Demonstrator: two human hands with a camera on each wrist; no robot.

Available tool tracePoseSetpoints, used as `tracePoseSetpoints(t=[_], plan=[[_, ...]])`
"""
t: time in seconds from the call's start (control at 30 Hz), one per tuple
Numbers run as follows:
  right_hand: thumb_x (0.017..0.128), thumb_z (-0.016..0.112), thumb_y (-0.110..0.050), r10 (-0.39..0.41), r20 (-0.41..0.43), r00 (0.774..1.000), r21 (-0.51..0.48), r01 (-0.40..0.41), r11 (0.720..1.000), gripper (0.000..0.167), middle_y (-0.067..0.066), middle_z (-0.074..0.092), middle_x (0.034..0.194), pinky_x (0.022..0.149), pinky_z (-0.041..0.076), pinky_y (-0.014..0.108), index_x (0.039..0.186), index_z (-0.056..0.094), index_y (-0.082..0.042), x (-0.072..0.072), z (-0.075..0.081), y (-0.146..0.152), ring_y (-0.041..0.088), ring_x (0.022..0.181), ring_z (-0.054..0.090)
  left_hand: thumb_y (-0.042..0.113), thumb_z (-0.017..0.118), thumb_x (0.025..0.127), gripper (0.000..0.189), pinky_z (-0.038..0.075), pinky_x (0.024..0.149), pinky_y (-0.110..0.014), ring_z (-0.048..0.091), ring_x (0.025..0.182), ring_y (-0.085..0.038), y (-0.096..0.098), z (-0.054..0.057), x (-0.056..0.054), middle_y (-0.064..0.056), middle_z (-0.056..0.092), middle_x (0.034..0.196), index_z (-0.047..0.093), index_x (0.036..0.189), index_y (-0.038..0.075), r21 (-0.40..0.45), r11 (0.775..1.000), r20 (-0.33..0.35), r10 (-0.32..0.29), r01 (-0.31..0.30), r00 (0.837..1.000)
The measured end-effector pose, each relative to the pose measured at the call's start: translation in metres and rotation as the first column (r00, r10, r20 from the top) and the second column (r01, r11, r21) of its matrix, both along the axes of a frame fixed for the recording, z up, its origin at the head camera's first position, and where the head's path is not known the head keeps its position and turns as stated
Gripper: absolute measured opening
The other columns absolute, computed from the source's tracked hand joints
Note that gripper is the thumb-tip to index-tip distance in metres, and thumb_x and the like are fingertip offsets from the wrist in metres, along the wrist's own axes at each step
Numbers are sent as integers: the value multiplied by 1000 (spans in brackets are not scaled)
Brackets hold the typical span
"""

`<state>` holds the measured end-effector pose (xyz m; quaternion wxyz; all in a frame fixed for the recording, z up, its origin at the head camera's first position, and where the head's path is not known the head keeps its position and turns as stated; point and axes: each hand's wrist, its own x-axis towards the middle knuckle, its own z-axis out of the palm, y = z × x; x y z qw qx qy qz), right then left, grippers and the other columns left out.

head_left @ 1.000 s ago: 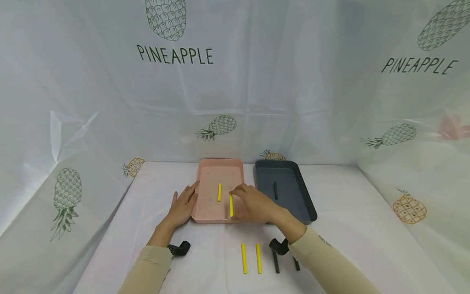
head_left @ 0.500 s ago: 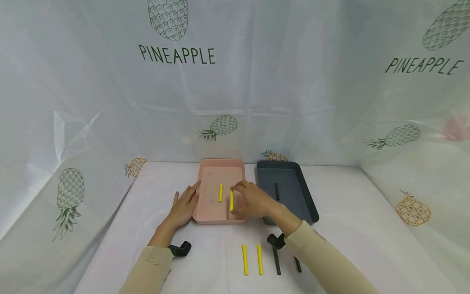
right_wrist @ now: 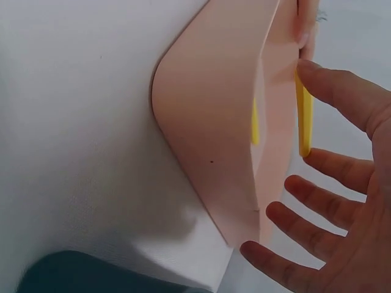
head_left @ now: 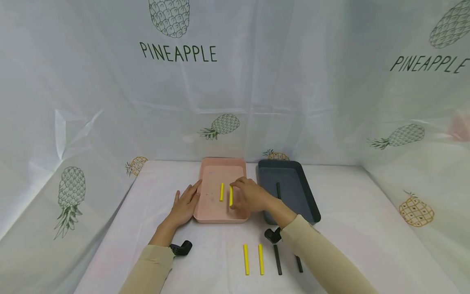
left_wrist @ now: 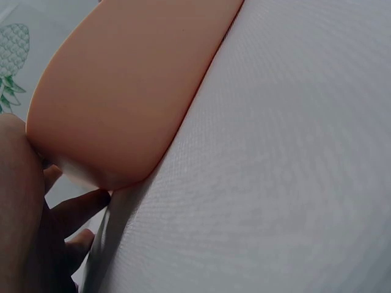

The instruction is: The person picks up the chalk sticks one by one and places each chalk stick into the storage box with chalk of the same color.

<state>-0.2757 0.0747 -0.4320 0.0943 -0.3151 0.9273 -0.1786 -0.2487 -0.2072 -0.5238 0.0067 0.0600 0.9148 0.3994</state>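
Note:
My right hand [head_left: 252, 197] pinches a thin yellow stick [head_left: 231, 197] by its two ends between thumb and index finger, over the pink tray [head_left: 212, 170]. In the right wrist view the pinched yellow stick [right_wrist: 304, 116] is held above the tray's rim, the other fingers spread. Left of it, a second yellow stick [head_left: 222, 192] lies on the tray floor. My left hand [head_left: 185, 208] rests at the tray's left edge with fingers extended. In the left wrist view its fingers [left_wrist: 79, 210] touch the outside of the tray wall [left_wrist: 122, 104].
A dark grey tray [head_left: 266, 173] stands right of the pink one, holding a dark stick [head_left: 278, 189] partly hidden by my right wrist. In front lie two yellow sticks [head_left: 246, 259] and two dark sticks [head_left: 277, 260], one partly under my right sleeve. A pineapple-print curtain [head_left: 235, 81] hangs behind.
My right hand has carried the pinched yellow stick slightly back and left, closer to the stick on the pink tray's floor. My left hand stays at the tray edge.

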Motion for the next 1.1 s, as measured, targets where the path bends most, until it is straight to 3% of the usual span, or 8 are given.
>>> tracePoseSetpoints(t=[0.4,0.7,1.1], plan=[[87,85,-37,-44,50,998,-6,44,999,74,13,47,156,116,46,51,149,55,-10,-16,-10,-7,34,141,47,36,32,114,53,-15,127,-61,16,161,-37,1,1,-1,-8,33,170,25,166,32,-7,1000,1,5,-5,1000],[88,84,-35,-33,41,999,19,32,999,73,13,49,154,119,43,48,149,55,-9,-26,-19,-11,33,143,46,35,33,114,53,-15,127,-61,16,161,-37,2,2,0,-9,33,170,25,166,32,-2,1000,6,10,-10,1000],[86,85,-33,-23,70,997,-20,24,1000,72,16,51,152,121,40,51,147,56,-5,-34,-26,-14,36,142,46,36,32,114,52,-16,127,-61,15,162,-37,2,-1,-1,-9,33,170,25,166,32,-3,1000,6,9,-9,1000]])
